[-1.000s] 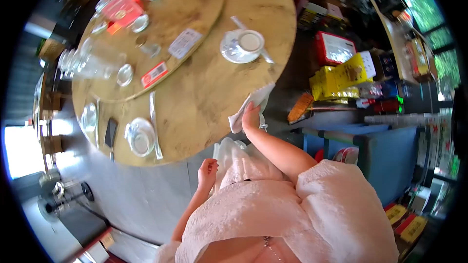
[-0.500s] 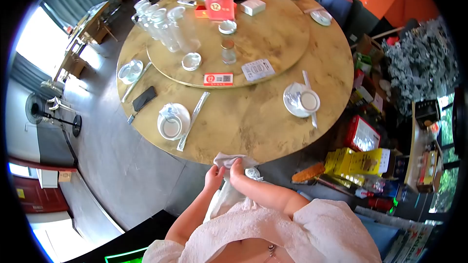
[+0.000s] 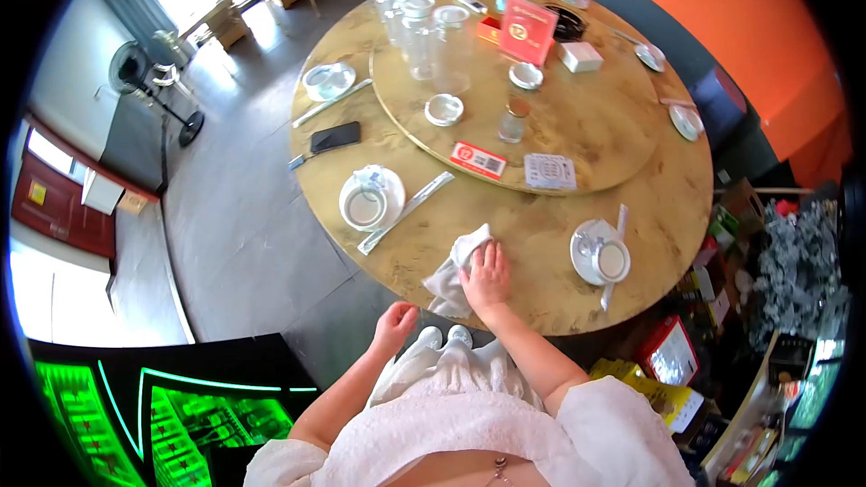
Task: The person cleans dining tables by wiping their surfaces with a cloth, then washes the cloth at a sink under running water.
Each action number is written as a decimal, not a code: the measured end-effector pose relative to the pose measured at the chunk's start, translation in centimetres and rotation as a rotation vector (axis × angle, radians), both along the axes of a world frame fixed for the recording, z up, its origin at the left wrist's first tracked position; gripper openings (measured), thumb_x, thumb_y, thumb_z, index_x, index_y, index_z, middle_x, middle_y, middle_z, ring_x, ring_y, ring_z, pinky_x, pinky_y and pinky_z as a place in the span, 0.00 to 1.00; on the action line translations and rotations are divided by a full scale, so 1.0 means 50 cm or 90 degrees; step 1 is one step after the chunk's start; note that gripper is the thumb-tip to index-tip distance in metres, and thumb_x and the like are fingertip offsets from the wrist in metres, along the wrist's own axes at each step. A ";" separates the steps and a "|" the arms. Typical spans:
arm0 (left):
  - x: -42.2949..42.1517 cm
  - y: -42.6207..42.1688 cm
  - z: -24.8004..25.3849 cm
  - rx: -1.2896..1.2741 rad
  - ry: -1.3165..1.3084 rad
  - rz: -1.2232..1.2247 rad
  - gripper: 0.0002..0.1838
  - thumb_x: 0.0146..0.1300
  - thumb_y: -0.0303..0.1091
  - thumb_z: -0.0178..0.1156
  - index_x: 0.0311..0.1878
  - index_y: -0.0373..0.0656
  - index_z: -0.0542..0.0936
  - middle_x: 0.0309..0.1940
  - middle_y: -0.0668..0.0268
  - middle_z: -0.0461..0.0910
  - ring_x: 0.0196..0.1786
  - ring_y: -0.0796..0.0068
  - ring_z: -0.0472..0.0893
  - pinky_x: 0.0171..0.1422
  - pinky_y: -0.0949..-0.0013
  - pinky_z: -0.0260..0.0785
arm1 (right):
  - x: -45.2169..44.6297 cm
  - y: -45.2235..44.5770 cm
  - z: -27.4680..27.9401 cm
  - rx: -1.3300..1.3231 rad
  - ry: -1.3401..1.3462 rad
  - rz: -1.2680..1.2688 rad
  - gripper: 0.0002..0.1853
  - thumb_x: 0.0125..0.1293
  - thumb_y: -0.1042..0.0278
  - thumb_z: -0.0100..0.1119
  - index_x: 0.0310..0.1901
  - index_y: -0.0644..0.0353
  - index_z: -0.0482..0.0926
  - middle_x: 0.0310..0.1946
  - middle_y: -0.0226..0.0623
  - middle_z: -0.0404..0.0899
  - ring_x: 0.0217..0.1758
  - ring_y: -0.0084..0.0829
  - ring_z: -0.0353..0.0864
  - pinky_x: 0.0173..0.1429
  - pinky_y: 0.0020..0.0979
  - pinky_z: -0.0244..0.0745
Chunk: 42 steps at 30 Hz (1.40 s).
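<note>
At the near edge of the round table [image 3: 532, 221], the right hand [image 3: 487, 277] lies flat over the white cloth [image 3: 447, 285], best pressed evenly, while the left hand [image 3: 394, 326] curls, seemingly empty, just off the table.

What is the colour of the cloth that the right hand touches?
White; the head view shows the cloth best.

The clothing [image 3: 451, 419] is whitish, with 2 puffed sleeves [image 3: 618, 424] — and a necklace [image 3: 501, 464].
</note>
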State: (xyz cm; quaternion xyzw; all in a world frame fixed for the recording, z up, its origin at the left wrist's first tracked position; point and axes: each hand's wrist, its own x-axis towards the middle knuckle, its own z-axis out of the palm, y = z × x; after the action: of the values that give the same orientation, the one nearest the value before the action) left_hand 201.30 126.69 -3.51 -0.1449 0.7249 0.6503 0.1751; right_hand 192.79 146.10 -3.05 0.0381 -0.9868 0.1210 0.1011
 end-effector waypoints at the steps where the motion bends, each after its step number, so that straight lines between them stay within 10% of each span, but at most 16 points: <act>1: 0.022 -0.014 -0.012 -0.031 -0.009 -0.012 0.12 0.62 0.38 0.51 0.42 0.39 0.73 0.29 0.68 0.76 0.28 0.81 0.74 0.31 0.77 0.67 | -0.002 -0.013 -0.048 -0.006 0.003 0.016 0.25 0.55 0.54 0.52 0.49 0.64 0.68 0.56 0.51 0.62 0.59 0.46 0.60 0.59 0.43 0.59; 16: 0.076 -0.221 -0.055 -0.070 -0.109 -0.060 0.10 0.59 0.35 0.53 0.37 0.37 0.76 0.26 0.66 0.77 0.27 0.80 0.74 0.32 0.75 0.68 | 0.049 -0.112 -0.113 -0.058 0.037 0.378 0.24 0.54 0.63 0.49 0.53 0.66 0.66 0.57 0.51 0.61 0.61 0.46 0.60 0.65 0.42 0.52; 25: -0.080 -0.425 -0.036 -0.085 -0.059 -0.100 0.11 0.58 0.36 0.54 0.37 0.38 0.76 0.24 0.66 0.78 0.27 0.79 0.75 0.32 0.75 0.69 | 0.131 -0.074 -0.125 -0.030 0.045 -0.135 0.22 0.57 0.70 0.46 0.54 0.67 0.64 0.59 0.53 0.58 0.62 0.51 0.57 0.64 0.46 0.53; 34: 0.006 -0.687 -0.096 -0.151 -0.125 0.022 0.09 0.58 0.34 0.53 0.34 0.38 0.76 0.24 0.66 0.78 0.26 0.79 0.75 0.30 0.74 0.69 | 0.065 -0.378 0.043 -0.177 -0.023 0.271 0.14 0.53 0.78 0.47 0.43 0.62 0.73 0.46 0.43 0.73 0.45 0.40 0.76 0.47 0.33 0.72; 37: 0.000 -0.729 -0.103 -0.115 -0.122 0.099 0.09 0.58 0.33 0.53 0.35 0.37 0.75 0.25 0.66 0.77 0.27 0.78 0.75 0.32 0.74 0.69 | -0.063 -0.552 0.117 -0.187 0.053 0.312 0.15 0.54 0.77 0.48 0.44 0.62 0.72 0.47 0.44 0.72 0.45 0.41 0.74 0.46 0.35 0.71; 42: -0.078 -0.757 -0.057 -0.055 -0.136 0.147 0.09 0.60 0.33 0.52 0.37 0.36 0.74 0.29 0.65 0.77 0.32 0.78 0.76 0.34 0.74 0.70 | -0.255 -0.691 -0.062 0.008 0.001 0.152 0.23 0.59 0.69 0.43 0.56 0.68 0.61 0.60 0.51 0.56 0.64 0.48 0.54 0.67 0.40 0.50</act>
State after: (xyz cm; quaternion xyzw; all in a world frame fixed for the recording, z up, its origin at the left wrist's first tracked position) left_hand 197.39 88.83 -6.38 -0.3031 0.7080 0.6150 0.1689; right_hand 180.06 111.56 -6.15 0.1562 -0.9758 0.1259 0.0867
